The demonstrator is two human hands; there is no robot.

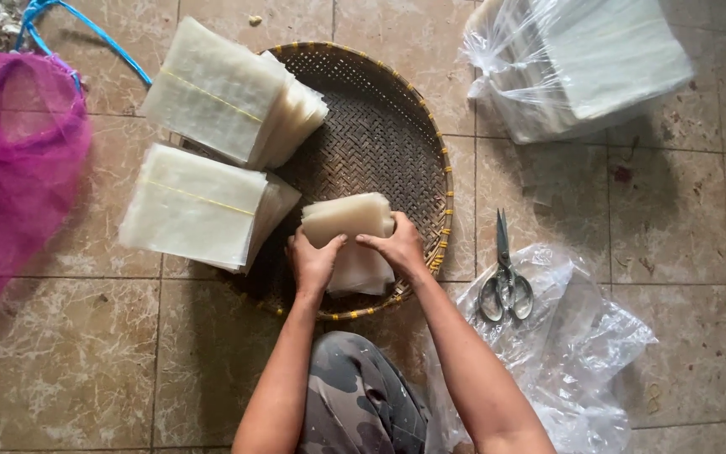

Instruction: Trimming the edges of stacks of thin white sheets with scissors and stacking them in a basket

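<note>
We squared a small stack of pale sheets (348,240) at the woven tray's (380,126) near edge; left hand (313,262) and right hand (397,245) both clasped it; tidy edges seemingly needed next.

Clear plastic bag of pale sheets (577,63), top right; banded bundles (212,92) left.
</note>
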